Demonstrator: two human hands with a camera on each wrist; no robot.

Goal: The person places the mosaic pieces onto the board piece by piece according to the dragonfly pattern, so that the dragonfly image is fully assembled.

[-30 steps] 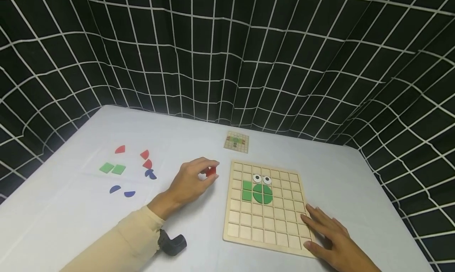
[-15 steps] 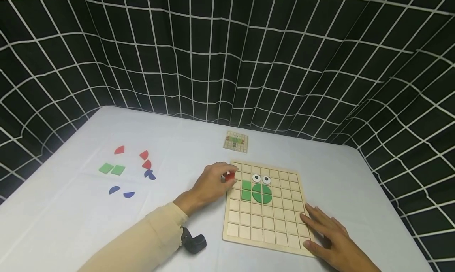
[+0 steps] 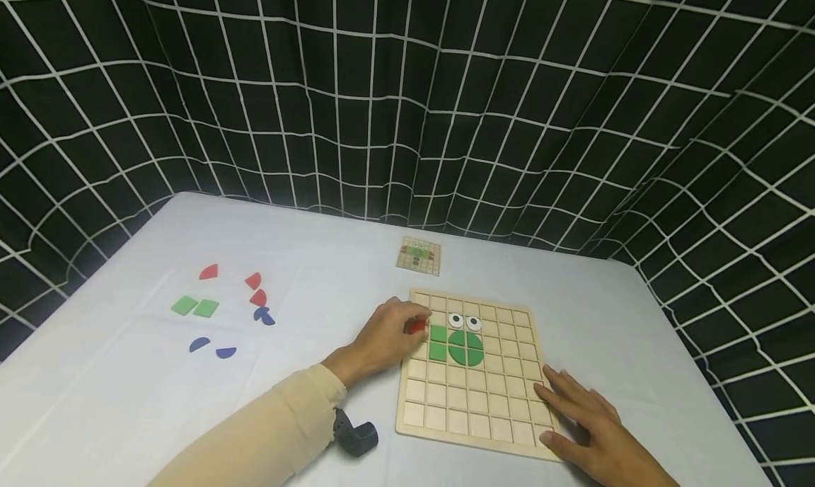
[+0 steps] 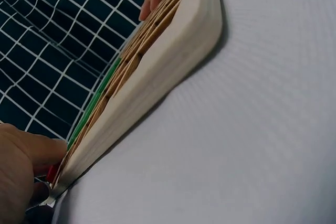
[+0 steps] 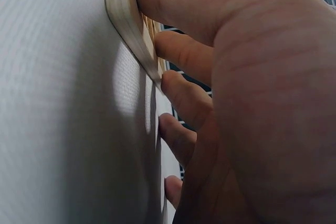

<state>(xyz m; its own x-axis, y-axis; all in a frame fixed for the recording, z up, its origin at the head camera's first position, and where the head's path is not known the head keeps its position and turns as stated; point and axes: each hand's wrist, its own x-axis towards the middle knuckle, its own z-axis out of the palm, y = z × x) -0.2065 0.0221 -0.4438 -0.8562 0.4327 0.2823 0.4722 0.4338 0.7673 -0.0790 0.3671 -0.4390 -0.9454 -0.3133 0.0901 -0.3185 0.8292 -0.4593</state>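
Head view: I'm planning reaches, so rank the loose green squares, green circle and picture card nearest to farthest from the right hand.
From the right hand:
1. Green circle, on the board
2. Picture card, beyond the board
3. Loose green squares, at far left

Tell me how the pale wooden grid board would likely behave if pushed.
The pale wooden grid board is probably stiff: its edge looks thick and solid in the left wrist view. Lying flat and broad on the white table, it would likely slide rather than tip. The right hand touches its right side, which might hold it back.
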